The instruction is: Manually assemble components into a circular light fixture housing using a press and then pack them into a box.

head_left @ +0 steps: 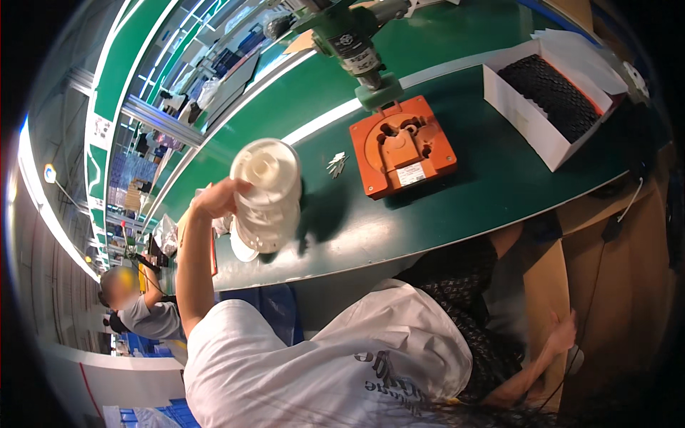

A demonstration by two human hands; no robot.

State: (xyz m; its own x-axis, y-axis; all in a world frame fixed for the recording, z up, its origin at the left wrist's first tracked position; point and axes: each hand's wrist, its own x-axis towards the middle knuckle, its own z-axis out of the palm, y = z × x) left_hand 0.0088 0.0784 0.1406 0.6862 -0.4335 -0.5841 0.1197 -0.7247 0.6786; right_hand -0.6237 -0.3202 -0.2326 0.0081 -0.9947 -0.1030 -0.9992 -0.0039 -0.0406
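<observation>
My left hand [220, 199] is closed on the side of a stack of white round plastic parts [267, 203], with its fingers near the top rim. The stack is tilted over the left part of the green bench, and the uppermost part shows a hollow hub in its middle. Low at the right, my right hand [561, 334] is beside a cardboard box flap [546, 296]. Its fingers look curled, but what they hold is hidden. A small white rounded thing [576, 361] shows just below that hand.
An orange fixture [371, 167] sits on the green bench [442, 207] under a green press head [378, 91]. Small white pins [337, 165] lie to its left. At the right stands a white box [524, 125] of black parts. Another person [146, 314] works at the far left.
</observation>
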